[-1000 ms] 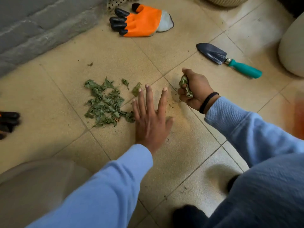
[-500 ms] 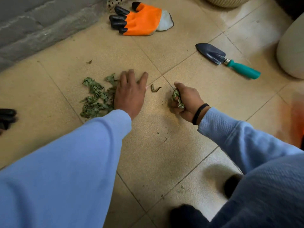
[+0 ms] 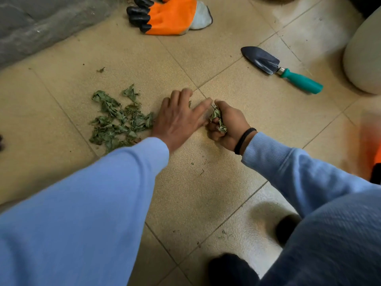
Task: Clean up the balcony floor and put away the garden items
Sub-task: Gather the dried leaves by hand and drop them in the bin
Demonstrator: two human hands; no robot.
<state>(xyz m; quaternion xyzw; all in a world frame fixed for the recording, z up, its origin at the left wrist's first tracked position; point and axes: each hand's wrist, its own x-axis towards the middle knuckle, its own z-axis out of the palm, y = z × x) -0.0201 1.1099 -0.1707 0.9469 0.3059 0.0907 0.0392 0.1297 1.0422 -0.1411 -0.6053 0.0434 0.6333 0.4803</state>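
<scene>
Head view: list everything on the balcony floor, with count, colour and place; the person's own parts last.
Leaf pile: one, green, on the tiles left of the left hand.
Glove: one, orange with black fingertips, top centre.
Trowel: one, dark blade with teal handle, upper right.
Pot: one, off-white, right edge.
Wall: grey, top left.
Left hand: open, flat on the floor.
Right hand: closed on a bunch of leaves.
Sleeves: two, light blue.
</scene>
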